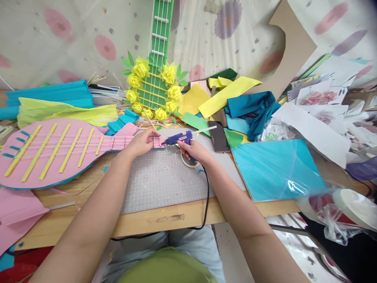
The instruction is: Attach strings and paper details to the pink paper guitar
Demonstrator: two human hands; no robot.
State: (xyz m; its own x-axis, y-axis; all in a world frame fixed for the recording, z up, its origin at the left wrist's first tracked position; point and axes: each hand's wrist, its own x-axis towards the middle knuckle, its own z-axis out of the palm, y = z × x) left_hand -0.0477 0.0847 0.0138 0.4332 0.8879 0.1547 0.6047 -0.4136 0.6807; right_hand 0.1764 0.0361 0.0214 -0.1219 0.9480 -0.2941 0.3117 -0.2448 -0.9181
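A pink paper instrument (73, 151) with yellow strips and thin strings lies at the left, its neck reaching toward the middle. My left hand (140, 142) is closed at the neck near its end, a thin stick showing above the fingers; what the fingertips pinch is too small to tell. My right hand (196, 151) grips a blue glue gun (180, 137), its nozzle pointing left at the neck's tip. A white glue stick (204, 129) sticks out of the gun's back. Beneath the gun, a roll of tape (190, 162) sits on the grey cutting mat (165, 184).
Behind stands a green instrument (151, 88) with yellow flowers. A phone (219, 136) lies right of the gun, beside coloured paper and a blue sheet (277, 169). A black cable (207, 196) hangs over the table's front edge (165, 218).
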